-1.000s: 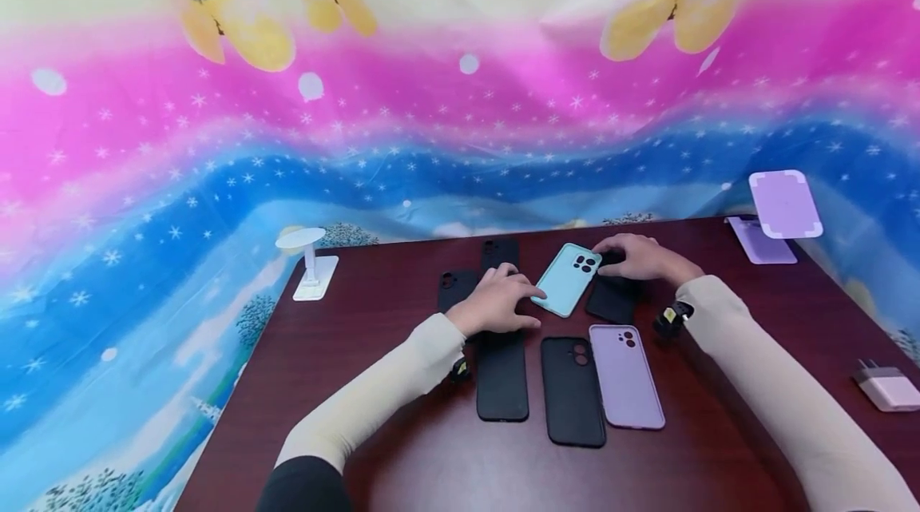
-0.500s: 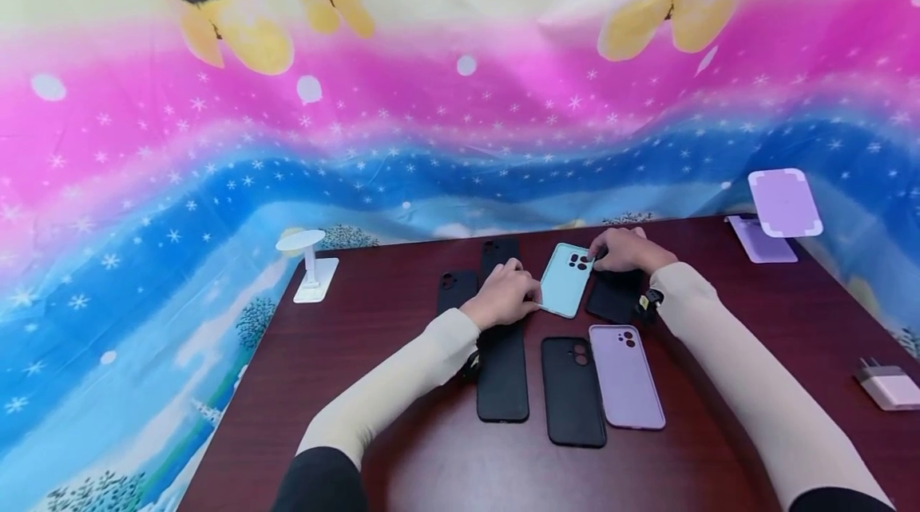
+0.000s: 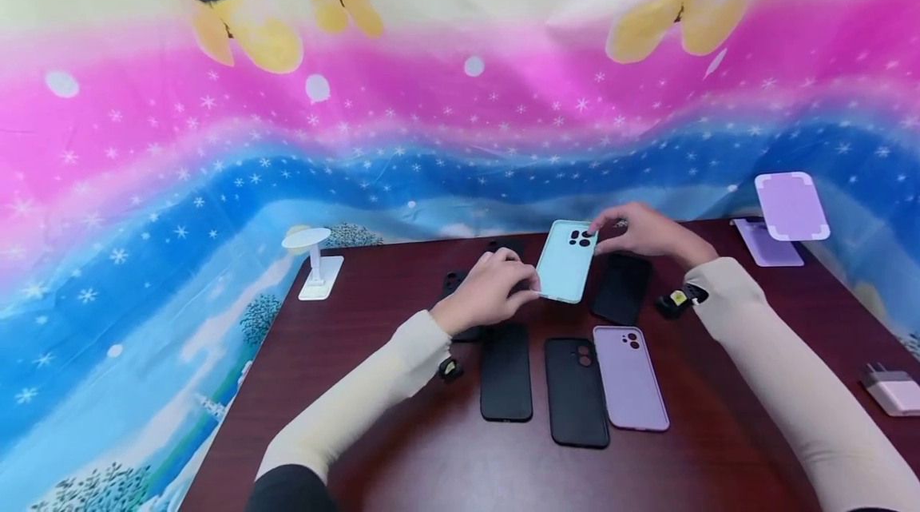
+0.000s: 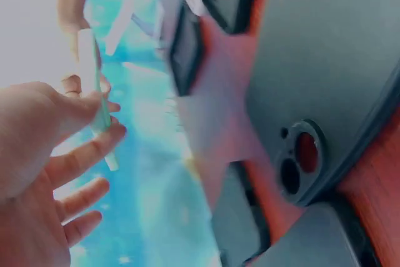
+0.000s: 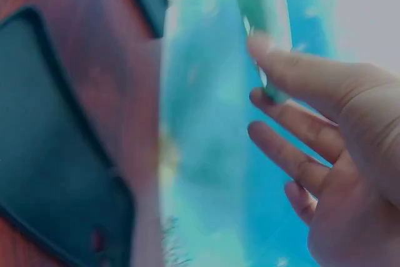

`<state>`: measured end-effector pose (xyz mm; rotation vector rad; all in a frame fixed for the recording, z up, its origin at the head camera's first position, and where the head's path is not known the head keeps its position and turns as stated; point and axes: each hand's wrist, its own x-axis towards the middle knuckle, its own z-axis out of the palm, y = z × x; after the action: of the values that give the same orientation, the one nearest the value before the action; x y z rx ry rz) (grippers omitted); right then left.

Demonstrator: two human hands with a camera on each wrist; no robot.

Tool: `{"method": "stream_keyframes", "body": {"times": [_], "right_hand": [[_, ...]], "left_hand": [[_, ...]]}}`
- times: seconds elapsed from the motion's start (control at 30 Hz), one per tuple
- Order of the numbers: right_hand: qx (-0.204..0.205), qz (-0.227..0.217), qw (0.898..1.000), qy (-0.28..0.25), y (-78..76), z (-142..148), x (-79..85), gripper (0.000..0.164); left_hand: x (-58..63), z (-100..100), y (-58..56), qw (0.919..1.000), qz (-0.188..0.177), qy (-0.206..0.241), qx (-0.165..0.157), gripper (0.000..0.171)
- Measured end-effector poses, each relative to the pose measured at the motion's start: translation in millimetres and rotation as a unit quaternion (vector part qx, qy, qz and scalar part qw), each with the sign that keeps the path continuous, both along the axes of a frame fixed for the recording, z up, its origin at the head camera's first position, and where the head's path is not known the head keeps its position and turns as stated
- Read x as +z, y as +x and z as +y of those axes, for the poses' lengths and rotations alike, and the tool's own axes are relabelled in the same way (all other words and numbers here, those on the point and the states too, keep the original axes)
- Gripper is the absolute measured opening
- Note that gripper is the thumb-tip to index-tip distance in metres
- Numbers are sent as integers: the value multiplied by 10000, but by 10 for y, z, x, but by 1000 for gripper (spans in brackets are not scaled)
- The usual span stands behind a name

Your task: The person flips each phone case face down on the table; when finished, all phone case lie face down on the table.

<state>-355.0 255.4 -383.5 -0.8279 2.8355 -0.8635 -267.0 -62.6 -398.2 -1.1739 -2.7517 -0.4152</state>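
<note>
Just raised off the dark reddish-brown wooden table (image 3: 388,456), in a two-handed grip: a thin, rectangular, apparently plastic mint-green phone case (image 3: 564,271). Pinched at the lower left corner between thumb and fingers of the left hand (image 3: 496,284); pinched likewise at the upper right, by the camera cutouts, in the right hand (image 3: 641,236). Seen nearly edge-on in both wrist views, with the remaining visible fingers loosely spread and off the case.

Turned, judging by this, from a thing merely touched into a thing carried, and so set apart from the other cases lying below.

Compared with half a second ago: higher at both ends, no longer at table level. Better exposed now beside it: a flat black rectangle with rounded corners (image 3: 622,288). Unmoved nearer the camera: a rimmed, rectangular lilac phone case (image 3: 631,378), just beside a rectangular black phone case with two camera holes (image 3: 577,392). Unmoved too, farther left: a plain dark case (image 3: 506,372), partly covered at its far end.
</note>
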Motion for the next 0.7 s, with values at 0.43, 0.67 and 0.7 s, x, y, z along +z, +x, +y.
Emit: {"method": "stream_keyframes", "body": {"times": [0.43,0.67,0.7], "right_hand": [[1001,806,9856,-1102,841,-265,228,26],[1536,858,9757,-1308,1046,-363,230,34],[1580,830,9749,-1331,1061,-369,216,34]], "left_hand": [[74,-388,1066,9712,632,2112,-900,16],[33,-453,1330,9629,-288,2438,-1122,27],[26,-454,1345,9613,-375,2467,-1169,26]]}}
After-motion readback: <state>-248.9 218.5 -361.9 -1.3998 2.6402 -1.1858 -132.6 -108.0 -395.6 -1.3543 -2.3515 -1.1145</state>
